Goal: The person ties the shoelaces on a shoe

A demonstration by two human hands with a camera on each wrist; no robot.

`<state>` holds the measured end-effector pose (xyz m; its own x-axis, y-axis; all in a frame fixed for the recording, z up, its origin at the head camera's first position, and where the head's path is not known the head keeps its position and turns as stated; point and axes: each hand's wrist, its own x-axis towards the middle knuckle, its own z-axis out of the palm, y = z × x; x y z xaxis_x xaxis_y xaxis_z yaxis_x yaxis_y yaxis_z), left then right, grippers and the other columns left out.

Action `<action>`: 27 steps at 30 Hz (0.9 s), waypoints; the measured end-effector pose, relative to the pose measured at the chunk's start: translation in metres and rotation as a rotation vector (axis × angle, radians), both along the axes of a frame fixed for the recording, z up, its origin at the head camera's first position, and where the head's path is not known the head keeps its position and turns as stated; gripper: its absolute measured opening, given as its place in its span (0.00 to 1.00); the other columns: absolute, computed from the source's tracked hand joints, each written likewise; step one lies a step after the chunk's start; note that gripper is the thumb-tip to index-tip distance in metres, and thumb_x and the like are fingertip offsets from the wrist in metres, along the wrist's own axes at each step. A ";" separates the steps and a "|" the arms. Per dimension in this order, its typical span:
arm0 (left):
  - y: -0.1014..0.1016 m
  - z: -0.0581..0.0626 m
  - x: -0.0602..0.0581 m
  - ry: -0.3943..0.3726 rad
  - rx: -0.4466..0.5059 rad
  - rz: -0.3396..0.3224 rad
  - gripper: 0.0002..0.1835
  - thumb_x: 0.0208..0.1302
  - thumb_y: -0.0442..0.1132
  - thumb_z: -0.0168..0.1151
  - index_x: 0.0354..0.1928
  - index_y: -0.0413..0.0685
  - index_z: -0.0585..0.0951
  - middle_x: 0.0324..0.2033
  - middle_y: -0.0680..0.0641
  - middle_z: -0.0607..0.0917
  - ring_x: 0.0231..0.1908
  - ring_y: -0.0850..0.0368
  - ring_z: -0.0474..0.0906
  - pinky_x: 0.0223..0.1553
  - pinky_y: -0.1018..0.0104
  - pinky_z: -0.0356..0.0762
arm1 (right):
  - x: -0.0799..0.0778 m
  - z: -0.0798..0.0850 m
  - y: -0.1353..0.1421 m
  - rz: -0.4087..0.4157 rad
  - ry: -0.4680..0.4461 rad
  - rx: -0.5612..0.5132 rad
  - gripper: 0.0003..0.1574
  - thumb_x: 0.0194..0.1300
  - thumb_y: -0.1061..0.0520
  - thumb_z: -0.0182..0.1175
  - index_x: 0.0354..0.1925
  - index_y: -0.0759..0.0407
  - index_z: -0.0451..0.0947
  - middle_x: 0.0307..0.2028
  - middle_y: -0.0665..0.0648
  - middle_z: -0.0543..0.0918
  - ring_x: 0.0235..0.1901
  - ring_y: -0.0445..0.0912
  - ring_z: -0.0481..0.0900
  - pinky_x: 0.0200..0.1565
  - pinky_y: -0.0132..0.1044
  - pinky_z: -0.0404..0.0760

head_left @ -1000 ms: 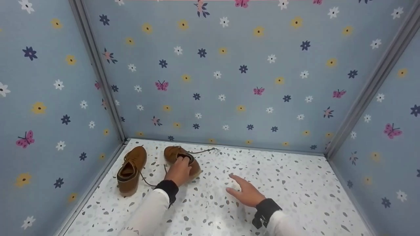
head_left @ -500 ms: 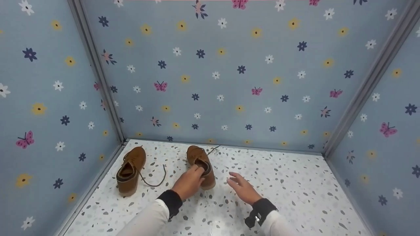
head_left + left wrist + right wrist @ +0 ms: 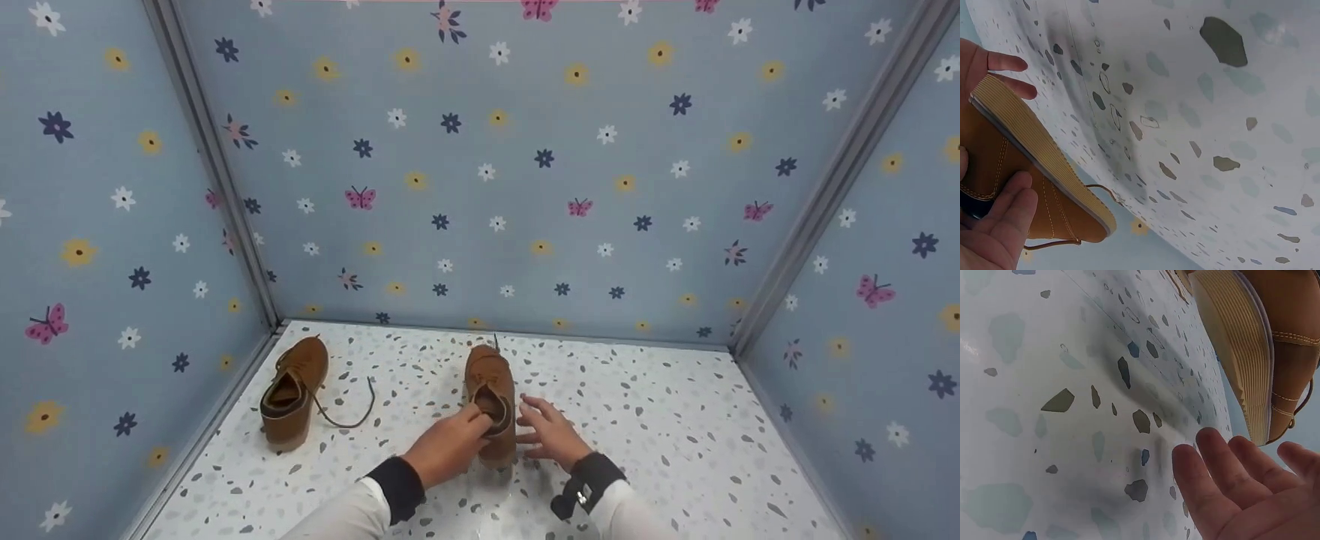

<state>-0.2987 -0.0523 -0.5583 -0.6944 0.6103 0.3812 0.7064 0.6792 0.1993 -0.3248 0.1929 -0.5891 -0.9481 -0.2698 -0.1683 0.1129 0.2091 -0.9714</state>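
Observation:
A brown lace-up shoe (image 3: 489, 369) with a ribbed tan sole (image 3: 1235, 337) points toward the back wall, close over the floor. My left hand (image 3: 448, 450) grips its collar from the left, fingertips at the opening. In the left wrist view, that hand's fingers (image 3: 1013, 211) lie along the brown upper. On the shoe's right side, my right hand (image 3: 553, 435) is spread with fingers apart, fingertips right by the sole. A matching shoe (image 3: 294, 397) stands on the floor at the left, its lace (image 3: 352, 425) trailing to the right.
The white speckled floor (image 3: 637, 420) is bounded by blue flowered panels (image 3: 510, 225) at the back and both sides. Grey metal posts (image 3: 217, 165) mark the corners. The standing shoe is close to the left panel.
My left hand has carried the shoe rightward and toward me, turning its toe to face the back wall. The right hand has stayed nearly in place, now beside the shoe.

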 end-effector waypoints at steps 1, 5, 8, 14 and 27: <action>0.002 -0.001 0.002 0.021 0.004 -0.021 0.07 0.72 0.41 0.65 0.48 0.52 0.80 0.44 0.51 0.80 0.37 0.59 0.84 0.39 0.68 0.84 | 0.000 -0.001 0.000 -0.002 -0.005 -0.007 0.47 0.80 0.33 0.48 0.81 0.61 0.53 0.68 0.75 0.74 0.58 0.64 0.85 0.56 0.59 0.86; 0.006 -0.005 0.008 0.084 0.002 -0.087 0.08 0.70 0.41 0.67 0.48 0.52 0.81 0.45 0.51 0.82 0.40 0.59 0.86 0.42 0.68 0.85 | 0.002 -0.002 0.002 -0.020 -0.025 -0.005 0.52 0.77 0.31 0.53 0.81 0.61 0.52 0.65 0.73 0.78 0.50 0.57 0.89 0.53 0.57 0.87; 0.008 -0.008 0.011 0.111 -0.019 -0.113 0.08 0.70 0.41 0.67 0.47 0.52 0.81 0.44 0.52 0.82 0.39 0.60 0.85 0.41 0.71 0.84 | 0.005 -0.003 0.004 -0.028 -0.038 0.020 0.55 0.74 0.30 0.56 0.81 0.61 0.52 0.62 0.72 0.80 0.44 0.53 0.90 0.50 0.55 0.89; 0.012 -0.014 0.018 0.165 -0.041 -0.148 0.05 0.72 0.42 0.66 0.45 0.53 0.80 0.40 0.53 0.80 0.33 0.64 0.82 0.34 0.76 0.80 | 0.010 -0.003 0.009 -0.014 -0.077 0.059 0.57 0.72 0.30 0.60 0.80 0.60 0.51 0.59 0.71 0.80 0.39 0.51 0.90 0.46 0.52 0.90; 0.021 -0.024 0.033 0.227 -0.039 -0.204 0.07 0.67 0.41 0.70 0.42 0.54 0.79 0.35 0.54 0.78 0.28 0.66 0.77 0.28 0.78 0.75 | 0.030 -0.005 0.021 0.014 -0.125 0.091 0.60 0.70 0.31 0.63 0.79 0.64 0.51 0.61 0.73 0.78 0.37 0.50 0.91 0.45 0.52 0.90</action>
